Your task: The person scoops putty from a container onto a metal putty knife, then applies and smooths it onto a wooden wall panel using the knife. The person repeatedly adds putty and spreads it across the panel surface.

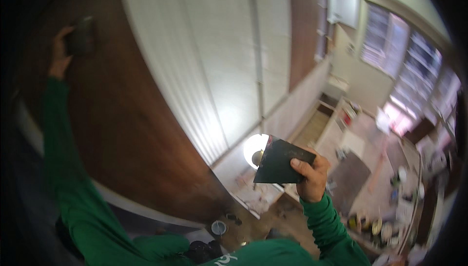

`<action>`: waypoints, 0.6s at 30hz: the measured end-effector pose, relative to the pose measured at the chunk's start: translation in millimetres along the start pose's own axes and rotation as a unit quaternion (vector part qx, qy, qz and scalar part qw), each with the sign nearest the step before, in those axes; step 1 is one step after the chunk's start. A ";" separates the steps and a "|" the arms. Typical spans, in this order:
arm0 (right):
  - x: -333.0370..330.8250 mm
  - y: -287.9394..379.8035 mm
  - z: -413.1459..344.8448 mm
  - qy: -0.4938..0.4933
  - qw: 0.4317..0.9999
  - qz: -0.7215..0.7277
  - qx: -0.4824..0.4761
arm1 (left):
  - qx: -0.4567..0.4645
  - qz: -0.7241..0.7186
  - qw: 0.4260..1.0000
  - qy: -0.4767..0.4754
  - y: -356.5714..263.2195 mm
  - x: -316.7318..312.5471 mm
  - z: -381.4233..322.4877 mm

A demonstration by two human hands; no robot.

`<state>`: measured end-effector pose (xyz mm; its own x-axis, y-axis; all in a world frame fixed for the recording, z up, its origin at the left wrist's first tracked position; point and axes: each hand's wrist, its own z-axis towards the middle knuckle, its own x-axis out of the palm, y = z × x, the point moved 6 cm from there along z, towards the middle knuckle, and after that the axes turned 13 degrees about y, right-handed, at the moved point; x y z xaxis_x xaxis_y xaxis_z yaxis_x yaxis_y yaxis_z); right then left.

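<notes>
My left hand [60, 52] reaches far up at the left and grips a dark, flat rectangular pad or plate [81, 36], blurred, against the brown wood-look panel [146, 127]. Whether the pad presses on the panel or is just off it, I cannot tell. Nearer the middle, my right hand [313, 174] pinches a thin, dark four-sided sheet or spreader plate [281, 162], thumb on its face and fingers behind. Reddish smears mark this plate's upper left corner. It partly hides a glowing round lamp [252, 149] behind it.
Pale wall panels [223, 46], some ribbed, stand beyond the brown panel. Below sits a small bucket [219, 227] on the floor. At the right, a cluttered worktop [376, 156] carries boards, cans and tools. Windows [413, 61] line the far wall.
</notes>
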<state>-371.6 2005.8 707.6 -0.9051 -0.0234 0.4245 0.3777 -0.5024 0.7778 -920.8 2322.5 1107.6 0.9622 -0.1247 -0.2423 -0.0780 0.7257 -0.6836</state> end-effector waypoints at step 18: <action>296.2 92.7 430.6 0.096 0.876 -0.356 -0.311 | -0.052 -0.019 0.997 -0.051 -24.9 43.1 -48.2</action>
<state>-520.6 2324.5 1105.0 -0.9069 0.3723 -0.1972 -0.4209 -0.8212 0.3854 -890.0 2266.4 1081.0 0.9862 -0.0766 -0.1471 -0.0630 0.6475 -0.7595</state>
